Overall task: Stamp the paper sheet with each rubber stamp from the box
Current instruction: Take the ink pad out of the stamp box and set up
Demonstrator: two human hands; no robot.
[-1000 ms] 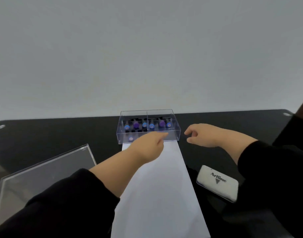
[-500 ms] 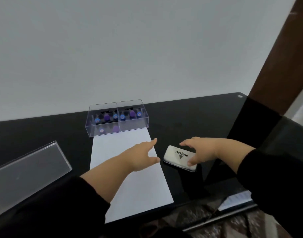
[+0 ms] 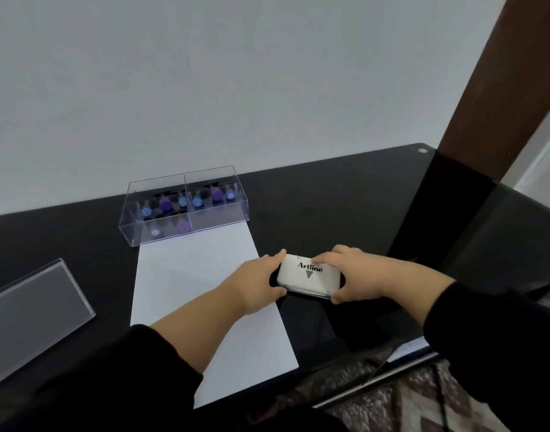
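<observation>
A white sheet of paper lies lengthwise on the black table. At its far end stands a clear plastic box with two compartments, holding several small blue and purple rubber stamps. Just right of the sheet sits a closed white ink pad marked "Artline". My left hand grips the pad's left end, thumb on the near edge. My right hand grips its right end, fingers on top and thumb at the near right corner.
The box's clear lid lies flat at the left of the table. A dark brown post rises at the far right corner. A patterned carpet shows beyond the table's near edge.
Both hands left the box area and came back to the ink pad. Half a second ago only the right hand touched it; now both hold its ends. The view swung right.
</observation>
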